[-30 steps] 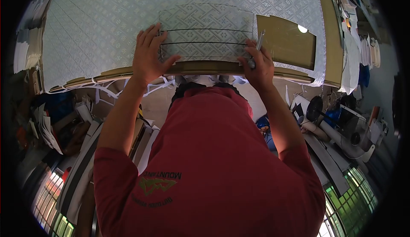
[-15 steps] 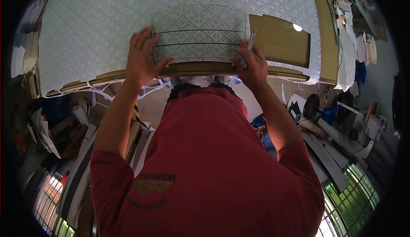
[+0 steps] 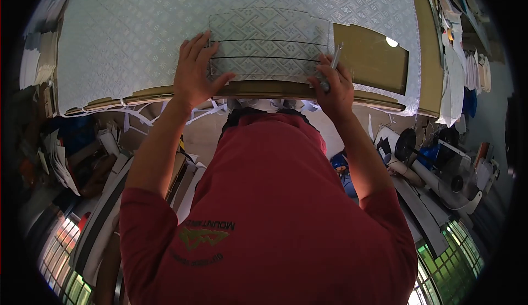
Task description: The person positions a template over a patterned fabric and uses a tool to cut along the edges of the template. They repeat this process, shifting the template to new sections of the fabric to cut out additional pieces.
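Observation:
A clear plastic template (image 3: 269, 41) with two dark lines across it lies on pale patterned fabric (image 3: 137, 24) spread over a table. My left hand (image 3: 197, 71) presses flat on the template's left end, fingers spread. My right hand (image 3: 333, 82) rests at the template's right end and grips a silver pen (image 3: 333, 66), tip down near the template's lower right corner.
A rectangular gap in the fabric at the right shows the brown tabletop (image 3: 371, 57). Fabric offcuts (image 3: 137, 115) hang off the table's near edge. Stacks of paper (image 3: 60, 162) lie on the floor at left; a machine with rollers (image 3: 434, 167) stands at right.
Both hands stay in the same hold on the template and pen; the view has shifted slightly, nothing else visibly different.

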A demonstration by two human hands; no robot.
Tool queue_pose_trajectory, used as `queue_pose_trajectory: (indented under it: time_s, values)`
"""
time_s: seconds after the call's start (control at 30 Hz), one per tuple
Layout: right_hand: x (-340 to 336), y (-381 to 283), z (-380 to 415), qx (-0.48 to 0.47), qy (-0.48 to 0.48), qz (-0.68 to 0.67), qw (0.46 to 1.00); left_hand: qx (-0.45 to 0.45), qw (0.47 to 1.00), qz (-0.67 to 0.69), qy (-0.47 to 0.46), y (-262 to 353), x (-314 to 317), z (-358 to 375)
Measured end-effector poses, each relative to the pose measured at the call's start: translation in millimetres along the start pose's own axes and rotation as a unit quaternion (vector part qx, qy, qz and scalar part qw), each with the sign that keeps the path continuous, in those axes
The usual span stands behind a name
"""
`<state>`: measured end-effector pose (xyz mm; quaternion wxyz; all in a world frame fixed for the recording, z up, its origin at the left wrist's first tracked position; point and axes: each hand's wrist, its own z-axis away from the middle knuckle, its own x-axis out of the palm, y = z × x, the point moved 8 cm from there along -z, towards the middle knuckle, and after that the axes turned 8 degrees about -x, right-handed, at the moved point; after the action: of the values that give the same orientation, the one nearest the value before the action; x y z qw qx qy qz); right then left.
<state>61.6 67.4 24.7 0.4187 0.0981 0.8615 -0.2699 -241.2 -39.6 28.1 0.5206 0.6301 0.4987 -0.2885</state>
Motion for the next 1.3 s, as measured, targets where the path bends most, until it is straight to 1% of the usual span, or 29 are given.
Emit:
queue_pose_trajectory:
  time_s: [0.47,0.57,0.77,0.87,1.0,1.3]
  values:
    - [4.0,3.6,1.5,0.006,-0.007,-0.001,1.000,-0.039,0.999,0.020,-0.012,-3.8,-1.5,0.7]
    - [3.4,2.5,0.1,0.000,-0.003,-0.002,1.000,-0.043,0.998,0.040,-0.006,-5.1,-2.5,1.0]
    - [2.4,2.1,0.0,0.003,-0.003,0.000,1.000,-0.045,0.998,0.034,-0.009,-4.6,-2.9,0.2]
    - [2.4,1.9,-0.4,0.008,-0.006,-0.001,1.000,-0.029,0.999,0.007,-0.017,-3.0,-1.0,0.9]
    - [2.1,2.8,0.1,0.019,-0.007,0.004,1.000,-0.025,1.000,0.011,-0.013,-2.9,1.1,1.7]
    - [-1.7,-1.2,-3.0,0.003,0.003,0.006,1.000,-0.005,1.000,0.003,-0.006,-2.3,3.8,2.1]
